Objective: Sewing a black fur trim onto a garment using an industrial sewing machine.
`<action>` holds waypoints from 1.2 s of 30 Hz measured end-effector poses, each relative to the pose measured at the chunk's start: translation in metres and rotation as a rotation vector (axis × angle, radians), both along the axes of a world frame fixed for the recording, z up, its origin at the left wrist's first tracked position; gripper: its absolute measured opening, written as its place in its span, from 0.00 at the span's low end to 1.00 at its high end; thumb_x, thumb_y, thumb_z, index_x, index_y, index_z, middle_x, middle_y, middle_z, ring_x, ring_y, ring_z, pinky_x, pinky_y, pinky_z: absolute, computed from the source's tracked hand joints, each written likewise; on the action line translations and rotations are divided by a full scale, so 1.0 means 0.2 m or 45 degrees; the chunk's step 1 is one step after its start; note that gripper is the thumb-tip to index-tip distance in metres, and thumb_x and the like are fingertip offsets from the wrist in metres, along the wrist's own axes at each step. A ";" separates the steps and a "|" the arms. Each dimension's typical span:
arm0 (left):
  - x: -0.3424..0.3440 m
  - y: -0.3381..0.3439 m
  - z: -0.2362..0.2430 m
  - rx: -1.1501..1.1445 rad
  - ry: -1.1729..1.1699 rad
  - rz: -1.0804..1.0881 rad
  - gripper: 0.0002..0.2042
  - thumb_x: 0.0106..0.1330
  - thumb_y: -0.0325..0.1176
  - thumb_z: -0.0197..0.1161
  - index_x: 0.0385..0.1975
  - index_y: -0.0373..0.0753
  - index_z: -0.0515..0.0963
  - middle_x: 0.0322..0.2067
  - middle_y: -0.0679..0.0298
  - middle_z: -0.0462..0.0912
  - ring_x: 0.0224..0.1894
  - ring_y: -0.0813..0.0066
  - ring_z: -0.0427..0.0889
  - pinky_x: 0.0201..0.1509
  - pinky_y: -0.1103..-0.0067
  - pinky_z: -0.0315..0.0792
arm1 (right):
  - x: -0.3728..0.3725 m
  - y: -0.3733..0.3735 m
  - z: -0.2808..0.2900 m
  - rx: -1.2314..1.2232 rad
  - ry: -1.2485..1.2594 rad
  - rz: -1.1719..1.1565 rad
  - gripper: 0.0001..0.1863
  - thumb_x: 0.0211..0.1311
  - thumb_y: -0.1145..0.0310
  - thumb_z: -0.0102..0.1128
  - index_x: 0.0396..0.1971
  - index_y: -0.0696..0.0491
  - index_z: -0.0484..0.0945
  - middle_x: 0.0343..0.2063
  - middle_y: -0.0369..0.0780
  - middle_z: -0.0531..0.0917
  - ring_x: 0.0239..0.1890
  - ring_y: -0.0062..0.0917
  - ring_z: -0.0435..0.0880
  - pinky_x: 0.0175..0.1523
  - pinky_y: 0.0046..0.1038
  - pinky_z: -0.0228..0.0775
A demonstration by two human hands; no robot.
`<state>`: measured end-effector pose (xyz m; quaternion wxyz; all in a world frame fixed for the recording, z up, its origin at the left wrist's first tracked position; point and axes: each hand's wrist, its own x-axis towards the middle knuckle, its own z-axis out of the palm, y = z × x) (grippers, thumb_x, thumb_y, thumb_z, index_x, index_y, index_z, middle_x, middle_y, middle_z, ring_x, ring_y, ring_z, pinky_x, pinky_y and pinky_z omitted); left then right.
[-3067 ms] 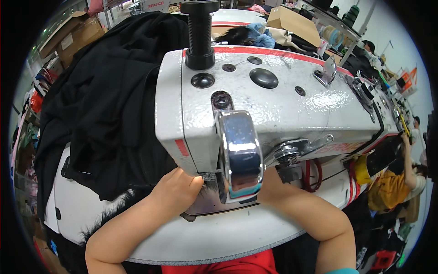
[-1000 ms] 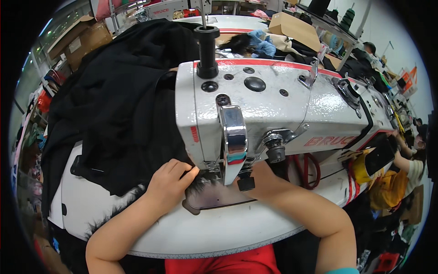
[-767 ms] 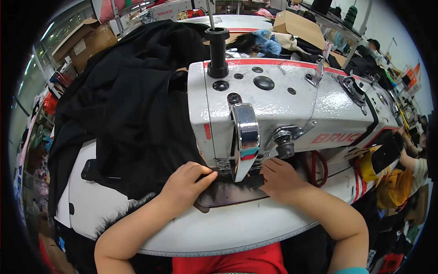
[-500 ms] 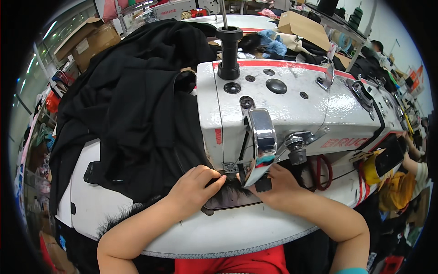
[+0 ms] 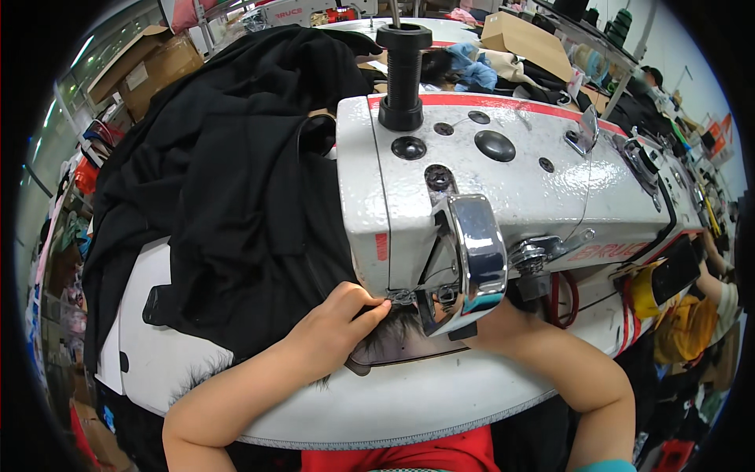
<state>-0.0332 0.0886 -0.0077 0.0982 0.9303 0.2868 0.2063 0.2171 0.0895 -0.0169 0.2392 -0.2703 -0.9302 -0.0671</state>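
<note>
A white sewing machine (image 5: pixel 464 177) stands over the bed, with a black garment (image 5: pixel 236 189) spread to the left of its needle area. Black fur trim (image 5: pixel 393 334) shows at the presser foot, and more of it sticks out under my left forearm. My left hand (image 5: pixel 334 326) is closed, thumb and forefinger pinching the garment's edge beside the presser foot. On the other side of the needle, my right hand (image 5: pixel 507 322) reaches in behind the shiny metal guard (image 5: pixel 480 252). That guard and the machine head hide its fingers.
The white table (image 5: pixel 314 409) carries a measuring tape along its curved front edge. A black post (image 5: pixel 403 79) rises from the machine's top. Cardboard boxes (image 5: pixel 165 75) stand at the back left. Another person's arm (image 5: pixel 714 287) shows at far right beside yellow cloth (image 5: pixel 686 326).
The view has shifted slightly, so the machine head looks a little different in angle. My right hand sits farther right and deeper behind the guard. My left hand keeps its pinch in nearly the same place.
</note>
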 end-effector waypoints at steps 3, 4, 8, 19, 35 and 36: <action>-0.01 0.00 0.01 0.049 0.047 0.026 0.17 0.52 0.24 0.57 0.45 0.32 0.73 0.34 0.60 0.68 0.39 0.65 0.70 0.37 0.78 0.72 | 0.00 -0.01 0.02 -0.034 -0.005 0.043 0.05 0.42 0.70 0.58 0.13 0.53 0.75 0.18 0.37 0.73 0.27 0.29 0.74 0.32 0.32 0.65; -0.01 -0.01 0.01 0.033 0.064 0.026 0.17 0.51 0.24 0.57 0.44 0.32 0.73 0.34 0.60 0.68 0.38 0.66 0.70 0.36 0.78 0.72 | 0.00 -0.02 0.02 -0.026 -0.069 0.035 0.05 0.43 0.70 0.58 0.14 0.54 0.75 0.18 0.37 0.73 0.27 0.29 0.74 0.31 0.32 0.65; -0.01 0.00 0.01 -0.004 0.137 -0.004 0.18 0.49 0.23 0.58 0.43 0.32 0.74 0.33 0.60 0.70 0.35 0.66 0.69 0.35 0.79 0.71 | -0.05 -0.02 -0.02 -0.203 0.088 0.011 0.05 0.45 0.69 0.57 0.17 0.55 0.76 0.22 0.36 0.76 0.27 0.28 0.75 0.31 0.29 0.67; -0.01 -0.02 0.01 0.130 0.043 0.020 0.14 0.47 0.25 0.59 0.36 0.32 0.75 0.35 0.56 0.72 0.33 0.61 0.72 0.36 0.75 0.71 | -0.05 0.01 -0.08 -0.336 0.161 -0.033 0.07 0.39 0.68 0.56 0.16 0.56 0.77 0.30 0.43 0.77 0.38 0.36 0.75 0.38 0.38 0.68; 0.04 0.07 -0.03 0.431 -0.022 -0.076 0.10 0.44 0.27 0.58 0.29 0.36 0.75 0.24 0.62 0.69 0.28 0.66 0.71 0.30 0.76 0.69 | -0.01 0.03 0.00 0.129 -0.273 -0.133 0.06 0.40 0.66 0.54 0.13 0.51 0.75 0.20 0.39 0.76 0.29 0.30 0.77 0.33 0.36 0.69; 0.04 0.07 -0.03 0.383 -0.062 -0.056 0.10 0.44 0.27 0.58 0.29 0.36 0.75 0.24 0.62 0.69 0.28 0.66 0.71 0.30 0.77 0.69 | 0.00 0.03 0.00 0.112 -0.255 -0.117 0.06 0.40 0.66 0.54 0.13 0.51 0.75 0.20 0.39 0.76 0.29 0.30 0.77 0.33 0.36 0.69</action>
